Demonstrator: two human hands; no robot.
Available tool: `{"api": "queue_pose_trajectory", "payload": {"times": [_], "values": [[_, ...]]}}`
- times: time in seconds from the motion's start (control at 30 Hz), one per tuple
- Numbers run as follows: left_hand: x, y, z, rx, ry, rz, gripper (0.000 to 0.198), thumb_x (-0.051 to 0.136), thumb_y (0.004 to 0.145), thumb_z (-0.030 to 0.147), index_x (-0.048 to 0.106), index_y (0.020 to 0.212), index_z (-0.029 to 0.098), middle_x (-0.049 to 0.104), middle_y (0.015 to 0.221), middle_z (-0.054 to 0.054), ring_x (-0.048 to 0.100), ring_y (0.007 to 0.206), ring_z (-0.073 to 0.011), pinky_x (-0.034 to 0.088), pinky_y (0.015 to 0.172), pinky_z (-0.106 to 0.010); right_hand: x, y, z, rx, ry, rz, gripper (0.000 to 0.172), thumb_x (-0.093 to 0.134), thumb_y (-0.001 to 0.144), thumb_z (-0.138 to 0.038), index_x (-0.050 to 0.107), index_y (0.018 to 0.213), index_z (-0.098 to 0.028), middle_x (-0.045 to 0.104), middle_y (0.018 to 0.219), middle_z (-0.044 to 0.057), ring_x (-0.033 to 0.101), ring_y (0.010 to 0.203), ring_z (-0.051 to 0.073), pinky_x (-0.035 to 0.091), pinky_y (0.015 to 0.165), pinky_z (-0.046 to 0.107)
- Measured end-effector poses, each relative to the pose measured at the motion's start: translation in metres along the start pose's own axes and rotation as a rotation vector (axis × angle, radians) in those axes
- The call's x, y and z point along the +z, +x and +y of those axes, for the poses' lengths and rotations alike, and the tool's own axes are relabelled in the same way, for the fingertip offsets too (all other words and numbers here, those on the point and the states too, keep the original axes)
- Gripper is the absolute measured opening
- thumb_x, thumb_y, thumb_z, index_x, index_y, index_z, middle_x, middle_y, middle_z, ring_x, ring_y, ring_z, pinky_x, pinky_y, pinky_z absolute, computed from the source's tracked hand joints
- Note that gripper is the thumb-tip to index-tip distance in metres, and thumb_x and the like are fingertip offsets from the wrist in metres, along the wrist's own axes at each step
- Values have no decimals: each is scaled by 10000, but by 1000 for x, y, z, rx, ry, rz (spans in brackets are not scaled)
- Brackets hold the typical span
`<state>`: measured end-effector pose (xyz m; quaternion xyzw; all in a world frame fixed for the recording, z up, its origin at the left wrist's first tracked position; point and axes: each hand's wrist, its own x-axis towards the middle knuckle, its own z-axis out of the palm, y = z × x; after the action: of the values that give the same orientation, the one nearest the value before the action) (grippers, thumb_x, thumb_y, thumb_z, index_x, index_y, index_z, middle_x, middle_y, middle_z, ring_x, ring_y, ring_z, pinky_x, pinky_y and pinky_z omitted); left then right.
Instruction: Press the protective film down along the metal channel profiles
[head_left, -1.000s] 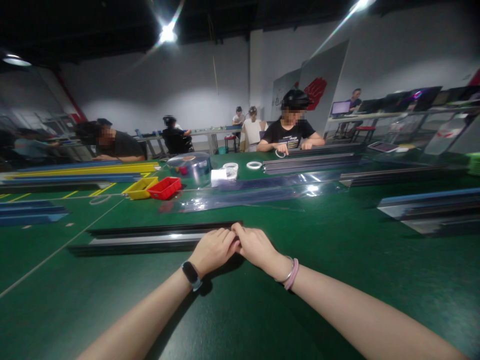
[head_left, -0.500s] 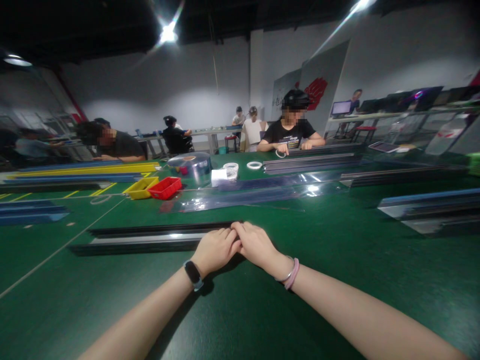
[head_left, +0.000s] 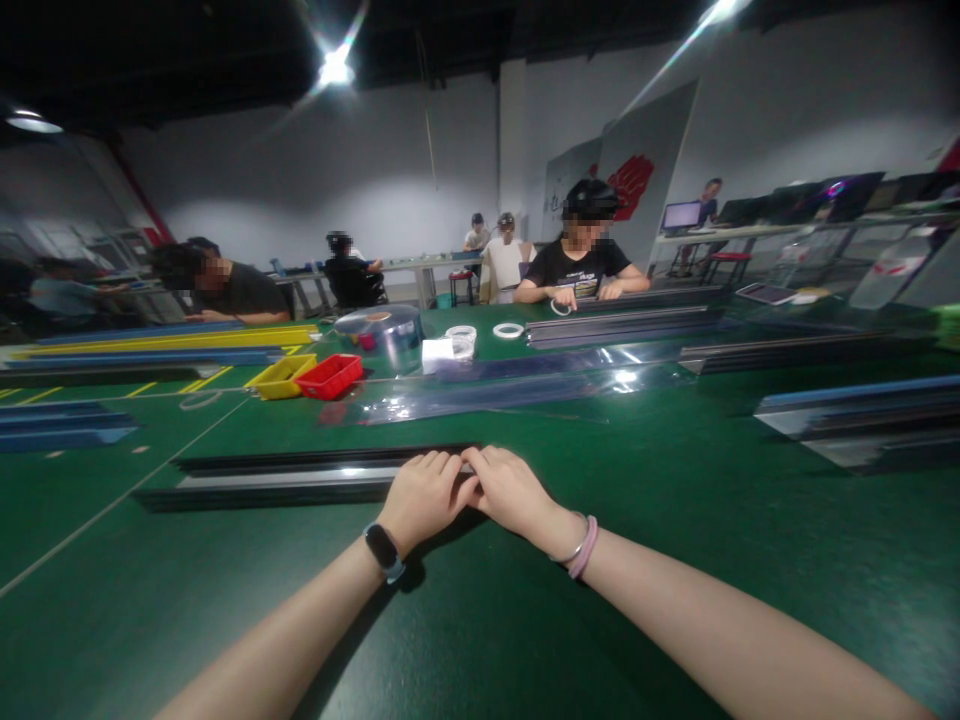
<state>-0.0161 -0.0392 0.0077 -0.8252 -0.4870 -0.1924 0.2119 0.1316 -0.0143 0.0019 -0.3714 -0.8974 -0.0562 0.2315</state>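
Note:
A long black channel profile [head_left: 285,493] with a pale, shiny inner face lies lengthwise on the green table. My left hand [head_left: 421,497], with a watch on its wrist, is closed over the profile near its right end, fingers curled over the far edge. Right beside it, my right hand [head_left: 511,492] grips the very end of the same profile, its fingertips bent down there. Both thumbs meet close together at the near side. What the fingertips touch inside the channel is hidden beneath my hands.
Clear plastic sheets [head_left: 480,395] lie beyond the profile, near a red bin [head_left: 331,377] and a yellow bin [head_left: 280,378]. Blue and black profiles [head_left: 862,420] rest at the right. Across the table, a person in black [head_left: 581,265] handles a white ring.
My left hand has shifted slightly left along the profile, and the profile's left end has moved a little left. My right hand stays almost in place.

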Motion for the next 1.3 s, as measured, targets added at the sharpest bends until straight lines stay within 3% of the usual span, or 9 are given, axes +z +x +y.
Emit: {"api": "queue_pose_trajectory", "payload": {"times": [0.17, 0.67, 0.83, 1.0, 1.17, 1.3], "values": [[3, -1, -1, -86, 7, 13, 295, 341, 812, 356, 521, 680, 164, 537, 645, -55, 498, 646, -170, 373, 614, -304, -4, 0, -2, 6, 15, -21, 183, 432, 782, -301, 468, 880, -150, 547, 765, 56, 495, 747, 166, 348, 695, 293], [2, -2, -3, -82, 5, -15, 268, 362, 789, 349, 517, 664, 170, 547, 628, -47, 503, 629, -170, 365, 610, -299, -2, 3, 0, 54, 45, -134, 151, 453, 776, -247, 536, 854, -148, 600, 806, 75, 547, 803, 163, 379, 722, 271], [-2, -1, -2, -101, 25, 32, 278, 343, 805, 342, 505, 657, 171, 540, 625, -48, 499, 619, -165, 354, 601, -295, -14, 9, 1, 28, 25, -230, 200, 422, 800, -308, 550, 809, -155, 617, 765, 74, 577, 725, 174, 393, 658, 258], [-3, -2, -3, -118, 31, 44, 311, 323, 819, 348, 506, 643, 169, 543, 624, -52, 500, 628, -167, 352, 608, -296, -34, 11, 11, 6, 85, -346, 268, 464, 770, -399, 592, 852, -178, 624, 834, 74, 575, 798, 175, 388, 694, 237], [-1, -2, -5, -151, 68, 85, 331, 326, 822, 371, 514, 647, 164, 542, 604, -50, 502, 620, -161, 354, 603, -285, -58, 12, 21, 117, 40, -476, 270, 541, 710, -403, 625, 860, -195, 633, 835, 73, 580, 793, 187, 399, 671, 238], [0, -2, -5, -147, 64, 49, 373, 319, 824, 384, 520, 602, 161, 548, 598, -56, 506, 623, -164, 355, 601, -287, -65, 12, 19, 199, -34, -539, 266, 560, 696, -376, 638, 852, -176, 638, 807, 93, 588, 758, 203, 409, 633, 254]]}}
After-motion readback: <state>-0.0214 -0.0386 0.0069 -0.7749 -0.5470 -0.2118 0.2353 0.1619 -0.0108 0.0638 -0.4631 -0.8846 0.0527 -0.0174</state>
